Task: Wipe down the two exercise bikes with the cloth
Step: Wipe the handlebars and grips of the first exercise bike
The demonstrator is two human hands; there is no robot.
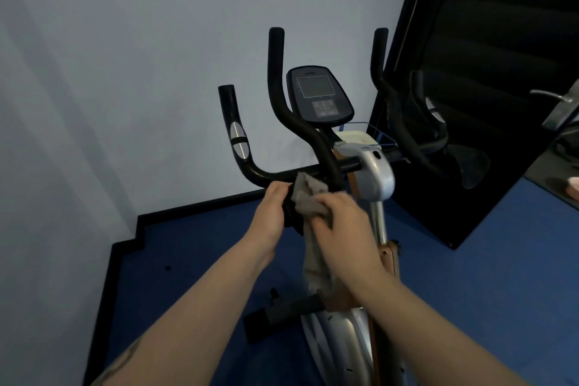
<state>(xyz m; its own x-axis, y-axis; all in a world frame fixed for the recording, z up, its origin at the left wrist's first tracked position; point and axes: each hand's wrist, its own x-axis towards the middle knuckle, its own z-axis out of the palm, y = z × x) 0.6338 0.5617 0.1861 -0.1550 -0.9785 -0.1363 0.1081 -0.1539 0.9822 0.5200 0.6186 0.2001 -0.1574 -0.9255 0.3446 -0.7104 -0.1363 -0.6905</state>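
Observation:
An exercise bike [374, 175] with a silver post and black handlebars [275, 103] stands in front of me, its console [318, 94] facing me. A grey cloth [308, 197] is wrapped over the handlebar's lower bend and hangs down beside the post. My right hand [341, 222] presses the cloth against the bar. Just left of the cloth, my left hand [274, 213] closes around the bar and touches the cloth's edge. No second bike is plainly in view.
A pale wall rises behind and to the left. A dark mirror panel [488, 88] leans at the right and reflects the handlebars. Blue floor [194, 260] with a black skirting edge surrounds the bike's base and front stabiliser [282, 316].

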